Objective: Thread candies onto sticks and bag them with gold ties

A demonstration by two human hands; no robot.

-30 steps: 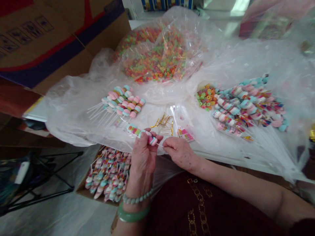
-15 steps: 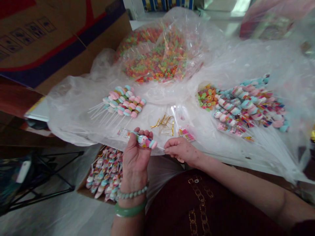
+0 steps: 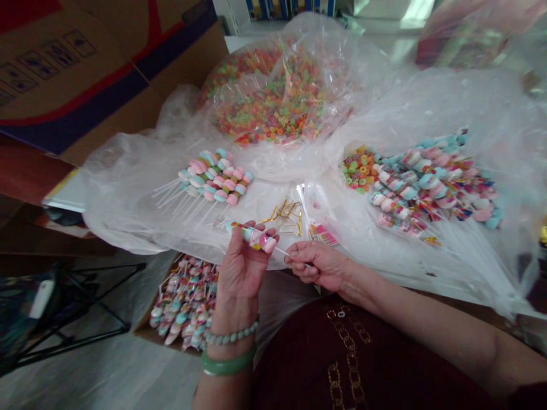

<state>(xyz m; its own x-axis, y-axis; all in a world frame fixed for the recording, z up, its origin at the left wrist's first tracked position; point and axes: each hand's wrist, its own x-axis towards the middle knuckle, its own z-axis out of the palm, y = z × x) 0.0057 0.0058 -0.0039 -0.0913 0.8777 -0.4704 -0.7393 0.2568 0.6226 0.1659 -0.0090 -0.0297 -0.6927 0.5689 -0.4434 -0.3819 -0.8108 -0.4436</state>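
Note:
A candy skewer [image 3: 255,236] in a clear printed wrapper lies across the fingers of my left hand [image 3: 243,267], which is closed round it. It has pink, white and blue pieces. My right hand [image 3: 318,263] pinches its white stick, which comes out at the right end. Gold twist ties [image 3: 284,212] lie loose just beyond my hands. A stack of printed wrappers [image 3: 322,233] is beside them. Bare candy skewers [image 3: 220,175] rest on the plastic sheet to the left, sticks toward the lower left. Wrapped skewers [image 3: 436,185] are heaped at the right.
A large clear bag [image 3: 277,97] of ring candies stands at the back; loose rings [image 3: 360,169] lie right of centre. Below the table's edge, a carton [image 3: 143,330] holds many wrapped skewers. A big cardboard box [image 3: 98,74] fills the upper left. A folding frame [image 3: 94,307] stands lower left.
The skewer has turned a little in my left hand and shifted slightly right. The fingers of my right hand have shifted along the stick.

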